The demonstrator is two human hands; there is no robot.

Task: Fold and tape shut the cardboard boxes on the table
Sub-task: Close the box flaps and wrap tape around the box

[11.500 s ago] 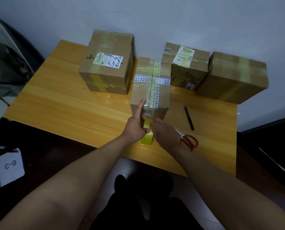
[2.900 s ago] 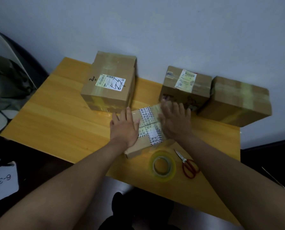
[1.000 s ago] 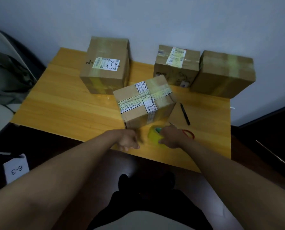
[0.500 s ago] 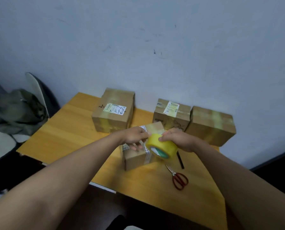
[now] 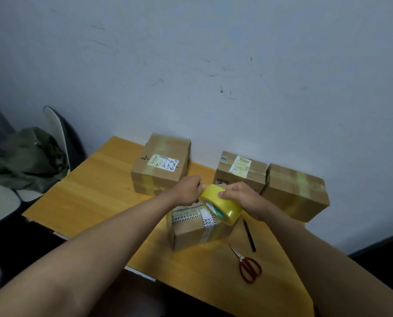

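Four cardboard boxes are counted on the desk (image 5: 95, 193), all with flaps folded down. Nearest, red scissors (image 5: 248, 266) and a black pen (image 5: 249, 235) are noted lying on the wood to the right of the front box (image 5: 197, 229). That box carries printed striped tape crossed over its top, and appears closed. Above it a yellow tape roll (image 5: 224, 207) is held by the right hand (image 5: 243, 197), fingers curled over its rim, while the left hand (image 5: 188, 189) is closed at the roll's edge, apparently pinching the loose end; the end itself cannot be made out. It is judged that a further strip is being prepared for the front box. Behind, the labelled box (image 5: 161, 165), the small labelled box (image 5: 240, 170) and the right-hand box (image 5: 296, 191) are seen already banded with clear tape, so little appears left. Farther off, a chair (image 5: 58, 131) bearing dark green cloth (image 5: 28, 156) and a scuffed pale wall (image 5: 213, 65) are recorded
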